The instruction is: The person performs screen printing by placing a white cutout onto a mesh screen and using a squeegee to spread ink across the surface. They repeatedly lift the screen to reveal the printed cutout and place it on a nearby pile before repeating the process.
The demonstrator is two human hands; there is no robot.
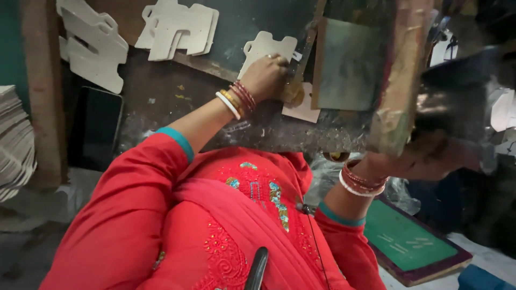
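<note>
My left hand (267, 76), with bangles at the wrist, reaches out over a dark, dusty machine bed (161, 91). Its fingers are closed on the lower edge of a white die-cut card piece (267, 47) lying on that bed. A second pale card (302, 110) lies just to the right of that hand. My right hand (430, 159), also bangled, is wrapped around a blurred dark metal machine part (459, 102) at the right. A worn, paint-stained bar (403, 80) rises just in front of it.
Several white card cut-outs (91, 48) lie scattered at the top left, more of them (177, 27) beside. A stack of sheets (13, 139) stands at the left edge, next to a dark flat slab (94, 129). A grey plate (346, 64) sits centre-right; a green board (411, 241) lies lower right.
</note>
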